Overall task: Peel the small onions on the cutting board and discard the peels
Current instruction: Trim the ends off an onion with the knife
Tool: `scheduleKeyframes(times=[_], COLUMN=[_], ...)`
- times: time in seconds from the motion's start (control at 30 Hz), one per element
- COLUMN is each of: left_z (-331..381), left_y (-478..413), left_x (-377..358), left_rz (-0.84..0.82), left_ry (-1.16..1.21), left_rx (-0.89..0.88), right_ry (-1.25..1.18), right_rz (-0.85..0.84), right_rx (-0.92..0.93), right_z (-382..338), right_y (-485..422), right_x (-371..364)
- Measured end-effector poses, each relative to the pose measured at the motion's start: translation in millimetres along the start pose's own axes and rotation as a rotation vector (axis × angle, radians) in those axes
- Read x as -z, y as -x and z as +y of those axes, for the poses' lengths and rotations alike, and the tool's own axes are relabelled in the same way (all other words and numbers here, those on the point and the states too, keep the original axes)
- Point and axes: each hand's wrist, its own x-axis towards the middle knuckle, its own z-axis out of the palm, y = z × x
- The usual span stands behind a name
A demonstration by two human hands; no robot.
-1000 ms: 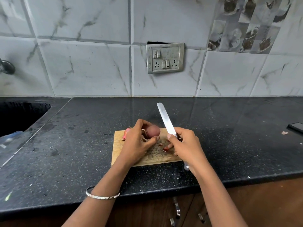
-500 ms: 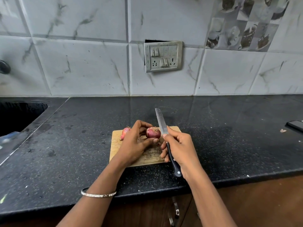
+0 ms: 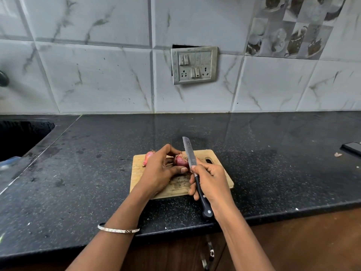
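Observation:
A small wooden cutting board point(image 3: 218, 174) lies on the black counter. Over it my left hand point(image 3: 160, 173) pinches a small red onion point(image 3: 180, 160) between thumb and fingers, root hairs pointing up. My right hand point(image 3: 211, 180) grips a knife point(image 3: 190, 153) by its black handle, with the blade upright against the onion's right side. A second small onion point(image 3: 147, 156) lies on the board's far left corner, partly hidden behind my left hand.
The black speckled counter point(image 3: 97, 182) runs to a sink point(image 3: 21, 137) at the left. A dark phone point(image 3: 352, 148) and a small scrap point(image 3: 338, 154) lie at the far right. A switch plate point(image 3: 194, 65) sits on the tiled wall. Cabinet handles point(image 3: 210, 253) show below the counter's front edge.
My right hand has tilted the knife down and brought its blade in against the onion. The onion has been turned in my left hand so its root end faces up.

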Motion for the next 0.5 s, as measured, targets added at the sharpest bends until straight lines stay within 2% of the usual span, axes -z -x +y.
scheduleKeyframes(times=[0.5], left_z=[4], left_y=[1], left_x=[-1], left_rz=[0.061], left_ry=[-0.014], left_rx=[0.015], right_ry=[0.066], right_rz=[0.073], right_rx=[0.006], right_z=[5], right_y=[0], right_x=[-11])
